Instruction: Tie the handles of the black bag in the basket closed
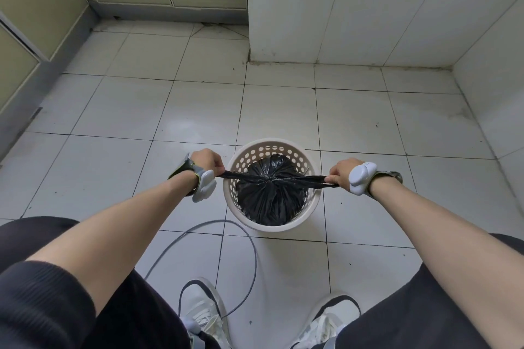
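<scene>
While the left hand and right hand each keep a clenched grip on one handle, pull evenly outward so the knot midway between them cinches flat atop the black bag seated in the basket.

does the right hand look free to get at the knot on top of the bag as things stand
Probably not yet: the right hand is shut on a bag handle, pulled taut away from the knot. Nothing lies between them, so releasing the handle would leave the way open.
</scene>
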### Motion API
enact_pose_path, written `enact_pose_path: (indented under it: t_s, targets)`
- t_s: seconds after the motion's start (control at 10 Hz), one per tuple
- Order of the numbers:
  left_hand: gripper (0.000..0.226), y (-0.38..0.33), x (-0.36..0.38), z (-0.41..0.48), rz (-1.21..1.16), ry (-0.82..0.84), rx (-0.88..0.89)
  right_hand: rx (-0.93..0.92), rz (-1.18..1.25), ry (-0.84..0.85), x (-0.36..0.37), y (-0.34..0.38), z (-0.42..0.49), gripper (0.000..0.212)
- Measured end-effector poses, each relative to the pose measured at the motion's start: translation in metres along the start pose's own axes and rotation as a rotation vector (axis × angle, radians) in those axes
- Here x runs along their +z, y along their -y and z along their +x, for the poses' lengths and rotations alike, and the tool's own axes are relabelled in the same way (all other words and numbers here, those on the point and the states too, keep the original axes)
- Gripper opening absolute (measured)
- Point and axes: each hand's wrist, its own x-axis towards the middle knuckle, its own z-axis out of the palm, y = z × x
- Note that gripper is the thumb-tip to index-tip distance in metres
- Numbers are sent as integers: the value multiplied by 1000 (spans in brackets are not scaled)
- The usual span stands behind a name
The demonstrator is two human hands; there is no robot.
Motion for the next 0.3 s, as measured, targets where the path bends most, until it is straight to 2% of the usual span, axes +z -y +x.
enact_pose_path:
  t_s: [0.1, 0.2, 0.3]
  targets:
    - [11, -7, -9, -1, 75, 43, 35, -19, -64, 28, -9, 1, 2, 30]
    - [22, -19, -31, -3, 168, 76, 47, 42, -167, 60, -27, 9, -11, 20]
    - [24, -40, -57, -6, 198, 40, 68, -6, -225, 50, -53, 24, -36, 32]
